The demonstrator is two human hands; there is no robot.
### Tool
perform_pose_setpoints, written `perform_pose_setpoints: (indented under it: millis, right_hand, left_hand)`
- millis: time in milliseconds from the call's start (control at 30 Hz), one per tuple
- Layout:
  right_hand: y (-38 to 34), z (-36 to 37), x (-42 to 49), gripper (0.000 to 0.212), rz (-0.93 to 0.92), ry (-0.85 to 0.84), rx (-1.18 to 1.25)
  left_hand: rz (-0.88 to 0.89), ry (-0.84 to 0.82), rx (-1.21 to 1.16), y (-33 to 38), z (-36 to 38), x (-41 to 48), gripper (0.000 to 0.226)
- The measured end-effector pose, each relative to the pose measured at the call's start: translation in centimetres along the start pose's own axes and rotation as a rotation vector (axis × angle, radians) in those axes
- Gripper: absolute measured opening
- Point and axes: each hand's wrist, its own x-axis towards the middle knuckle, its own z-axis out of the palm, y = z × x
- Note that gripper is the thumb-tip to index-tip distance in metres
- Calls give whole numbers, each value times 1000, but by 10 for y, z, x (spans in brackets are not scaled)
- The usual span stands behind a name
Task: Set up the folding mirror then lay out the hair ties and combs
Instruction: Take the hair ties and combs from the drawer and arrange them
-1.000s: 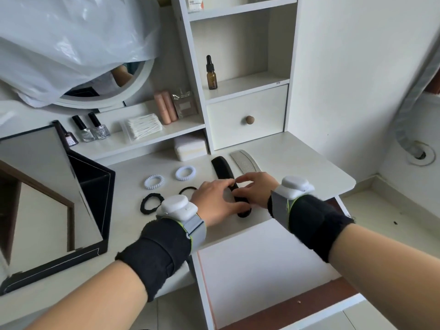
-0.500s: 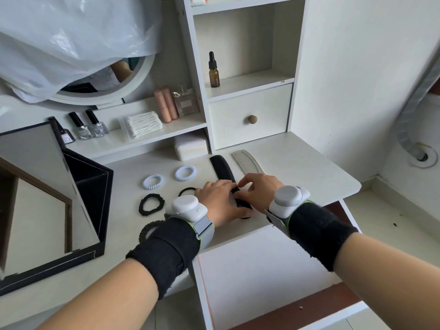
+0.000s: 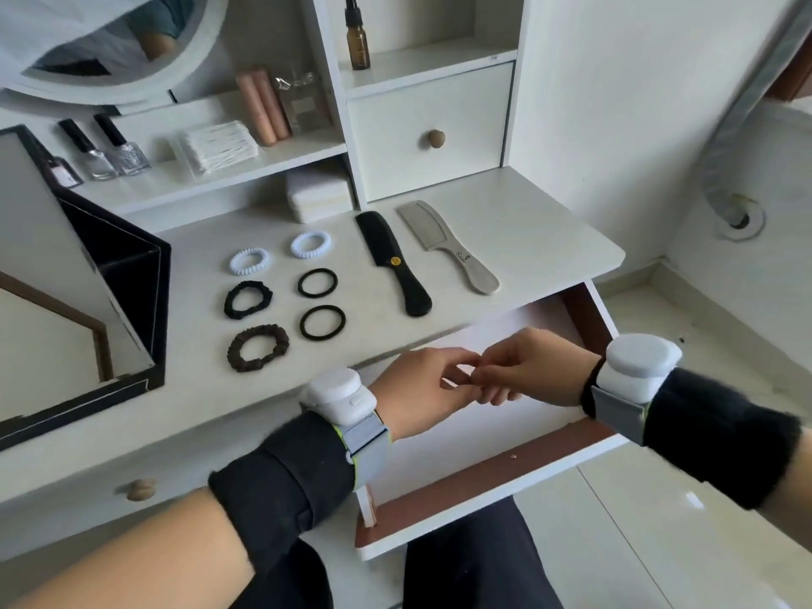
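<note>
The black-framed folding mirror [image 3: 66, 274] stands open at the left of the white dressing table [image 3: 527, 222]. Several hair ties lie in two columns: two white coil ties [image 3: 249, 261] [image 3: 311, 244], a black scrunchie [image 3: 248, 299], a brown scrunchie [image 3: 258, 347] and two thin black bands [image 3: 317, 283] [image 3: 322, 323]. A black comb [image 3: 392, 263] and a grey comb [image 3: 448, 245] lie side by side to their right. My left hand [image 3: 422, 397] and my right hand [image 3: 527, 371] meet fingertip to fingertip over the open drawer [image 3: 483, 476], holding nothing I can see.
Shelves behind hold nail polish bottles [image 3: 110, 147], cotton swabs [image 3: 217, 147], pink tubes [image 3: 262, 105], a brown dropper bottle [image 3: 357, 39] and a white box [image 3: 317, 196]. A round mirror [image 3: 110, 59] hangs at the top left. A small knobbed drawer [image 3: 435, 138] sits shut.
Both hands let go of the black comb and drew back toward me over the open drawer. The camera tilted down, showing all the ties and both combs.
</note>
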Motion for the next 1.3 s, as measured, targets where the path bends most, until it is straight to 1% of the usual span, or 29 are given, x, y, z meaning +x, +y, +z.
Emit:
perform_pose_setpoints:
  millis: [100,200,233,300,367,400,533,633,800,967,1033,1133,1200,1267,1300]
  right_hand:
    - [25,18,-13,17,113,-149,-186]
    - [41,25,-20,9,180,-283,-247]
    - [44,25,-23,15,183,-325,-249]
    - [49,25,-26,34,183,-380,-286]
    - [52,27,-26,50,157,-403,-409]
    - [53,28,-25,54,134,-406,-480]
    - [47,27,-24,48,33,-403,-637]
    - [43,20,-25,44,-6,-392,-628]
    - [36,4,-28,36,-31,-345,-519]
    - [23,-9,-27,34,-47,-323,-541]
    - [18,-16,-25,32,-46,-270,-533]
    - [12,-26,-16,27,-54,-148,-517]
    - [10,-31,-7,24,-60,-52,-523]
    - [9,-32,1,25,-119,106,-568]
    - [10,-32,4,31,-168,203,-604]
  left_hand:
    - [-114,-213,151,-10,33,-8,41]
    - [-164,-330,239,-18,58,-12,48]
    - [-159,-344,246,-20,62,-14,48]
    - [-138,-350,246,-24,67,-15,51]
    - [-105,-333,296,-26,69,-16,53]
    - [-86,-315,331,-26,70,-17,53]
    - [-17,-275,364,-20,68,-18,41]
    - [-6,-290,329,-16,60,-17,38]
    - [24,-258,276,-12,43,-15,42]
    - [58,-218,282,-5,30,-13,42]
    - [62,-173,286,-2,22,-11,41]
    - [71,-56,319,0,7,-8,36]
    - [100,57,377,0,-2,-7,34]
    - [195,224,540,-2,-7,-4,34]
    - [243,312,637,-4,-8,-3,38]
